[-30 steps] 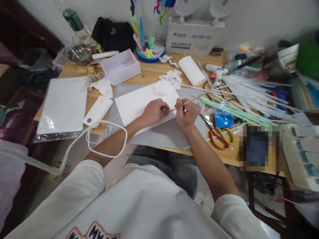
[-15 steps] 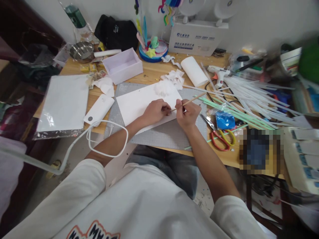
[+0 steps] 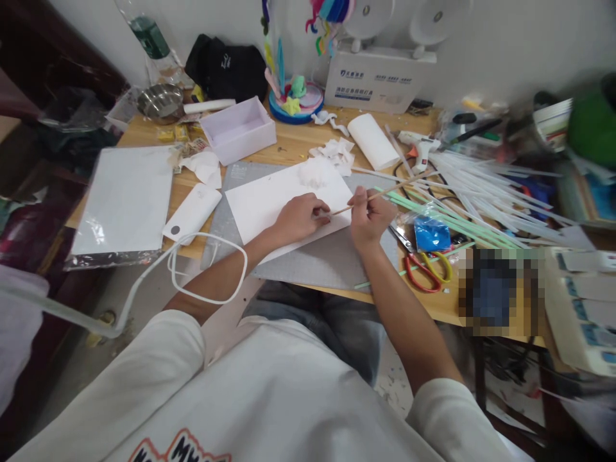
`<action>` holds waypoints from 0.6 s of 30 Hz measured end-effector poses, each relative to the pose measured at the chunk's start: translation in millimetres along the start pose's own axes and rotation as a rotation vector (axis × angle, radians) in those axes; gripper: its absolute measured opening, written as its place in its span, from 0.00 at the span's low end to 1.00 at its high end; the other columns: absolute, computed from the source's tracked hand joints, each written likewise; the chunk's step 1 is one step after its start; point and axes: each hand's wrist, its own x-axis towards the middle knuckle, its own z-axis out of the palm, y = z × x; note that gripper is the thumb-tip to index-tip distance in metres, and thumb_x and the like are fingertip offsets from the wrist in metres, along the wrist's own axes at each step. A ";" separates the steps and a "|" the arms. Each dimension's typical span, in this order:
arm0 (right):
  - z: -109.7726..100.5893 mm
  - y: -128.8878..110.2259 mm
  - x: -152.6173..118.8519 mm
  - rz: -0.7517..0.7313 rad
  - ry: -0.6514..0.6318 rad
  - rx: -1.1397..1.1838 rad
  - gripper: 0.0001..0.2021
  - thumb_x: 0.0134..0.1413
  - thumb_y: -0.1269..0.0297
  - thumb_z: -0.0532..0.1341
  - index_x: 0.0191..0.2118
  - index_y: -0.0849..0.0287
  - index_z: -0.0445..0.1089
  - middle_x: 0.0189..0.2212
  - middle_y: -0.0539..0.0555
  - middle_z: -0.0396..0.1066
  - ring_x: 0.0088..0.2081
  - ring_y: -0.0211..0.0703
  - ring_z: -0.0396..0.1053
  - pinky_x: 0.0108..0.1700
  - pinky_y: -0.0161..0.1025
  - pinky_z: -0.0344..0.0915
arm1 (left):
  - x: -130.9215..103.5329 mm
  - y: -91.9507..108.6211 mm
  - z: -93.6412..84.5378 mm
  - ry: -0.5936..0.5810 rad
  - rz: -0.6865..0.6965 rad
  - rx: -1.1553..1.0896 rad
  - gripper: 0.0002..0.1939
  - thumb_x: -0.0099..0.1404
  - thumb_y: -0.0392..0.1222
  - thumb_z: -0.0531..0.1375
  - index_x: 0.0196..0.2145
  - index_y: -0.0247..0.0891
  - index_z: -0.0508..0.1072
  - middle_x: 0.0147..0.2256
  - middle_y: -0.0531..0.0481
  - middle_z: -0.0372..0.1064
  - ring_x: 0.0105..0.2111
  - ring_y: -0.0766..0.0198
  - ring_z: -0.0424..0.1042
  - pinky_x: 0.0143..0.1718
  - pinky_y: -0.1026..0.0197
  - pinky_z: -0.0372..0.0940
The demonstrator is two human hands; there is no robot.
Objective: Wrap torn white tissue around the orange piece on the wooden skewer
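Observation:
A thin wooden stick [image 3: 403, 184] runs slantwise through my right hand [image 3: 370, 215], whose fingers are closed round it. The stick's lower tip reaches my left hand [image 3: 302, 217]. That hand is pinched at the tip, on something too small to make out, and rests over a white board [image 3: 262, 199]. The board lies tilted on a grey cutting mat [image 3: 332, 260]. A tuft of white fluff [image 3: 312, 172] sits on the board beyond my left hand.
Right of the mat are scissors [image 3: 423, 263], a blue packet [image 3: 432, 233], green strips [image 3: 433, 218], white strips [image 3: 474, 186] and a glue gun [image 3: 422, 149]. A lilac box [image 3: 240, 131] stands behind. A white cable [image 3: 206, 298] loops over my left forearm.
My right hand has moved a little to the right, away from my left hand, and more of the stick shows between them. The view has shifted slightly.

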 end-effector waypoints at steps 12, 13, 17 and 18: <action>2.7 -2.2 -1.6 0.005 -0.027 0.061 0.32 0.66 0.41 0.50 0.17 0.56 0.64 0.13 0.46 0.57 0.17 0.31 0.54 0.26 0.38 0.50 | 5.3 8.1 -1.9 -0.034 -0.021 0.076 0.07 0.65 0.39 0.63 0.38 0.39 0.82 0.37 0.48 0.75 0.37 0.60 0.72 0.40 0.58 0.64; 2.5 -3.3 -1.8 -0.008 -0.048 0.059 0.32 0.66 0.41 0.50 0.17 0.56 0.64 0.13 0.46 0.58 0.17 0.31 0.54 0.26 0.39 0.50 | 6.0 9.2 -2.1 -0.034 -0.026 0.073 0.07 0.66 0.39 0.63 0.37 0.39 0.82 0.36 0.48 0.75 0.36 0.60 0.72 0.39 0.58 0.64; 2.9 -4.5 -2.0 -0.030 -0.064 -0.010 0.31 0.67 0.42 0.50 0.18 0.57 0.65 0.14 0.47 0.59 0.18 0.32 0.55 0.28 0.39 0.50 | 7.5 8.5 -1.5 -0.027 -0.043 0.016 0.07 0.65 0.38 0.63 0.36 0.39 0.82 0.35 0.48 0.74 0.34 0.62 0.72 0.38 0.59 0.63; 3.3 -3.8 -2.1 -0.029 -0.058 -0.024 0.31 0.67 0.43 0.50 0.18 0.57 0.65 0.14 0.47 0.60 0.19 0.32 0.55 0.28 0.39 0.50 | 7.6 7.3 -1.0 -0.023 -0.043 0.001 0.06 0.65 0.38 0.63 0.36 0.38 0.82 0.35 0.48 0.74 0.34 0.62 0.72 0.38 0.60 0.63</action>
